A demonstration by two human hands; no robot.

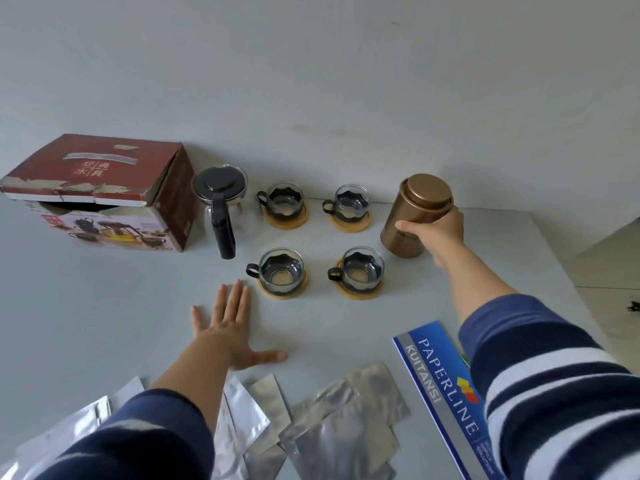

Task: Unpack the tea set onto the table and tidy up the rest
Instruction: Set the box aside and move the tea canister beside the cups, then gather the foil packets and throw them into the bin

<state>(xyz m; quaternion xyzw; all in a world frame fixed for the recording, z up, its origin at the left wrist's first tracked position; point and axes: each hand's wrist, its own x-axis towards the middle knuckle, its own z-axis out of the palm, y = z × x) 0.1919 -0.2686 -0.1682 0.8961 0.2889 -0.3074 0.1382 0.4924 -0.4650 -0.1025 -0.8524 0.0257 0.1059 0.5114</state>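
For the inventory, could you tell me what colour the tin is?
The tin is metallic bronze-gold, lid included, seen in the head view.

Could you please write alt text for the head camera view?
A person's right hand grips a bronze metal canister on a grey table, beside four glass cups on wooden coasters and a glass teapot; the left hand lies flat.

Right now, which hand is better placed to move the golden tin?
The right hand: it already grips the golden tin. The left hand lies flat on the table, far away.
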